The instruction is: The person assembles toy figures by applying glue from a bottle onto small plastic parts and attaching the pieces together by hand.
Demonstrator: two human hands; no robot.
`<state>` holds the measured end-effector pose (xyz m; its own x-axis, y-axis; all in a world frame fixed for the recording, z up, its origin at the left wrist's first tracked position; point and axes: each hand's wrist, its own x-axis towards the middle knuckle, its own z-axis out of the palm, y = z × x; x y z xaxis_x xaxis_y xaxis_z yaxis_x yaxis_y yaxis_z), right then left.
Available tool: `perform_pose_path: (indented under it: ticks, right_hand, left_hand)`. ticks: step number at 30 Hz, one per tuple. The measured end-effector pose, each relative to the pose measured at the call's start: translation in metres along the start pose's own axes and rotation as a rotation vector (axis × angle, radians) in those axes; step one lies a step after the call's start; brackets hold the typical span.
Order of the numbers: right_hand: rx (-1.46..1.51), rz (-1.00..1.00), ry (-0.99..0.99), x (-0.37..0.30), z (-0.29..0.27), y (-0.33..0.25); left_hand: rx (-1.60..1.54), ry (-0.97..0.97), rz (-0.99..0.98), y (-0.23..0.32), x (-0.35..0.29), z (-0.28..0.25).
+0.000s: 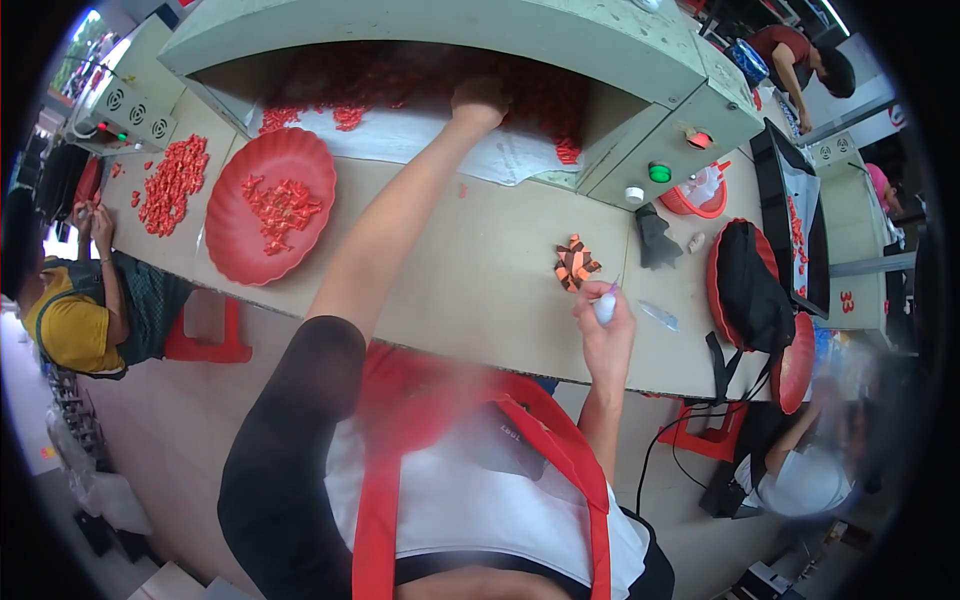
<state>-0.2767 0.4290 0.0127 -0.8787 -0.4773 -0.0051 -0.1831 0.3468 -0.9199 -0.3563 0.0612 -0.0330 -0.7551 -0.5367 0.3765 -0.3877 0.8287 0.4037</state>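
My left hand [480, 108] reaches deep into the opening of a pale green machine [640, 50]. Its fingers are lost in the dim interior among small red pieces [350, 117] spread over a white sheet [400, 143]. My right hand [607, 345] is closed around a small white squeeze bottle [604, 308] with a thin purplish tip pointing up, held over the table. Just beyond that tip lies a little heap of orange and brown pieces [575, 263]. To the left, a red scalloped tray [228, 225] carries a loose pile of red pieces.
More red pieces [172, 190] lie on the table [480, 250] at the far left. On the right are a dark cloth [656, 240], a red basket [712, 208] and a black bag [748, 285]. Co-workers sit on both sides, near red stools [215, 335].
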Motion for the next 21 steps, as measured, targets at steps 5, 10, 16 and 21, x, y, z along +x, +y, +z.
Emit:
perform_pose_path:
  ticks: [5,10,16,21]
  right_hand:
    - [0.229,0.237,-0.266,0.007,0.011,0.009]
    - [0.213,0.189,0.006,0.034,-0.003,0.025]
    - [-0.005,-0.032,0.126,0.024,-0.026,0.030]
    - [0.502,-0.015,-0.018,0.007,-0.018,-0.020]
  left_hand:
    - [0.024,-0.017,-0.086,0.019,-0.005,-0.018]
    - [0.074,-0.001,-0.329,-0.022,-0.004,-0.036]
    - [0.255,-0.053,-0.267,-0.040,-0.003,-0.055]
    - [-1.485,-0.215,-0.511,0.018,-0.088,-0.101]
